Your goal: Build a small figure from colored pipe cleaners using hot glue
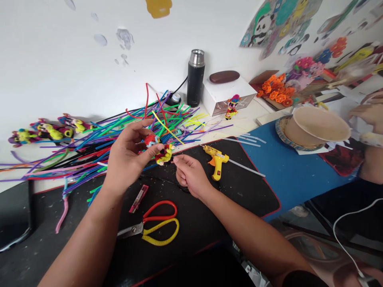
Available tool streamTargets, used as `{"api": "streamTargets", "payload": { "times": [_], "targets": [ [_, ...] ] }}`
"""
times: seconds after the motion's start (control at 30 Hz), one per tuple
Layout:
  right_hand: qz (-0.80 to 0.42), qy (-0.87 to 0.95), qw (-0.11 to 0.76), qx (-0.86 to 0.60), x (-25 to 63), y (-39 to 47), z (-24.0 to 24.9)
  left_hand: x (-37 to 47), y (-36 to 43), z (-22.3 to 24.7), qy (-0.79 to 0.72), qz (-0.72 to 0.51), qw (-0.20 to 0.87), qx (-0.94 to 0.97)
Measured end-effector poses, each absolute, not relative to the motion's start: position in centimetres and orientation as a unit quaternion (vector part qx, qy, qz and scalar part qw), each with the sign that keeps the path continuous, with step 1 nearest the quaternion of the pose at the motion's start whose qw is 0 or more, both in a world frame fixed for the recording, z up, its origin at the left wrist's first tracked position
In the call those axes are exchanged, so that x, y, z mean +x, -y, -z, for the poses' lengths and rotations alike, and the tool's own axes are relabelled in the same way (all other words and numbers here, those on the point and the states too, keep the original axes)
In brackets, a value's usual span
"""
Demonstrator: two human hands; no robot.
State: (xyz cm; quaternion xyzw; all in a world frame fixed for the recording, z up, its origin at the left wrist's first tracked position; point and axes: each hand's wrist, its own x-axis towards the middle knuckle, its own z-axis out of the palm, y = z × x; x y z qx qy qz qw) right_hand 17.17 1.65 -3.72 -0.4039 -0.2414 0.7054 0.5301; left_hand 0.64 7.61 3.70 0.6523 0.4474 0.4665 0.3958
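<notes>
My left hand [131, 149] is closed around a small pipe-cleaner figure [164, 155] with a red and blue head and a yellow and black body. Thumb and fingers grip it near the head, above the black mat. My right hand [190, 173] is pinched at the figure's lower end, on or beside its black part; what sits between the fingertips is hidden. To the right of that hand a yellow hot glue gun [218, 161] lies with a clear glue stick in its back. Scissors [155, 227] with red and yellow handles rest nearer me.
Loose coloured pipe cleaners [98, 147] heap along the wall. Finished figures [54, 129] lie at left; another figure [231, 107] stands by a white box [227, 93]. A black flask [196, 79], a tan bowl [317, 127] and a co-worker's arm [371, 155] are beyond.
</notes>
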Motion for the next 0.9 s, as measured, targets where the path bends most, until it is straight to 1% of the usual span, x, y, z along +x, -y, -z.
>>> {"api": "streamTargets", "payload": {
  "times": [0.67,0.8,0.9],
  "targets": [
    [-0.706,0.247,0.526,-0.404,17.32,-1.61,3.58,0.57,-7.54,-3.85,-0.447,-0.478,0.389,0.648],
    [-0.705,0.246,0.527,-0.406,17.37,-1.51,3.45,0.44,-7.58,-3.91,-0.447,-0.517,0.352,0.640],
    [-0.705,0.247,0.525,-0.409,17.35,-1.47,3.56,-0.06,-7.85,-3.76,-0.481,-0.537,0.287,0.630]
  ]
}}
